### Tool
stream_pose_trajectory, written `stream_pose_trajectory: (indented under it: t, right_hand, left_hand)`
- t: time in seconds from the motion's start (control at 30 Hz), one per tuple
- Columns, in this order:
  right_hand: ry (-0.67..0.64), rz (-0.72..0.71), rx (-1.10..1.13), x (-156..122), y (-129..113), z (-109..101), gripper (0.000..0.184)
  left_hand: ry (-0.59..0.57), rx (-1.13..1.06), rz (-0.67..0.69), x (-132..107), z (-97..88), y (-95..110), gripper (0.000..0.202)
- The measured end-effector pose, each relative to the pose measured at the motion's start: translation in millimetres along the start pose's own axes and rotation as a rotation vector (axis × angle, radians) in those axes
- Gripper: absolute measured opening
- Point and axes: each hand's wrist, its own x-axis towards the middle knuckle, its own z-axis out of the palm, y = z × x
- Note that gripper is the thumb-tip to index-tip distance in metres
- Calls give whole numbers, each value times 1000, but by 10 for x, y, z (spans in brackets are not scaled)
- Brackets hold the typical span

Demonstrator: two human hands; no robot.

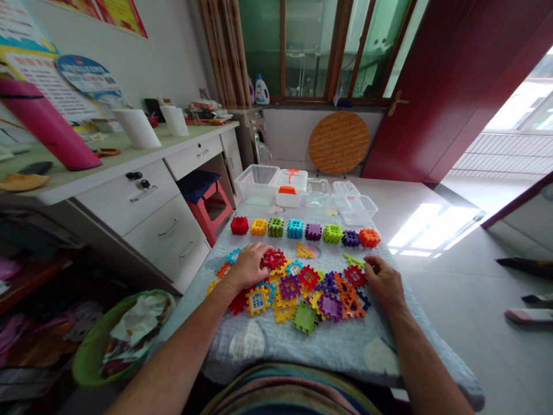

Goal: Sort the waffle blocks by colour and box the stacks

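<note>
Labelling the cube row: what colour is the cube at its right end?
The cube is orange; head view shows it best.

The single camera rides on my head, facing forward and down onto the cloth-covered table [276,346] just before me. It sits close: my left hand [248,266] and right hand [384,282] lie mid-frame. Its wide view also takes in the desk [142,199] at left and the red door [453,86] far right.

A home room, white drawer desk [142,196], washing machine [254,138], tiled floor [475,288], red door [453,80]
</note>
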Motion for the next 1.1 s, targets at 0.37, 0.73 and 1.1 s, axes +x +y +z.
stream_pose_trajectory:
  t: [0.37, 0.73, 1.1]
  right_hand:
    - [-7, 13, -22, 0, -31, -12, 39]
    - [-2, -5, -30, 9, -2, 2, 37]
    - [-5, -5, -39, 9, -12, -4, 38]
  left_hand:
    - [195, 70, -44, -104, 122, -43, 56]
    - [258, -43, 42, -158, 162, -94, 53]
    - [218, -89, 43, -177, 68, -89, 30]
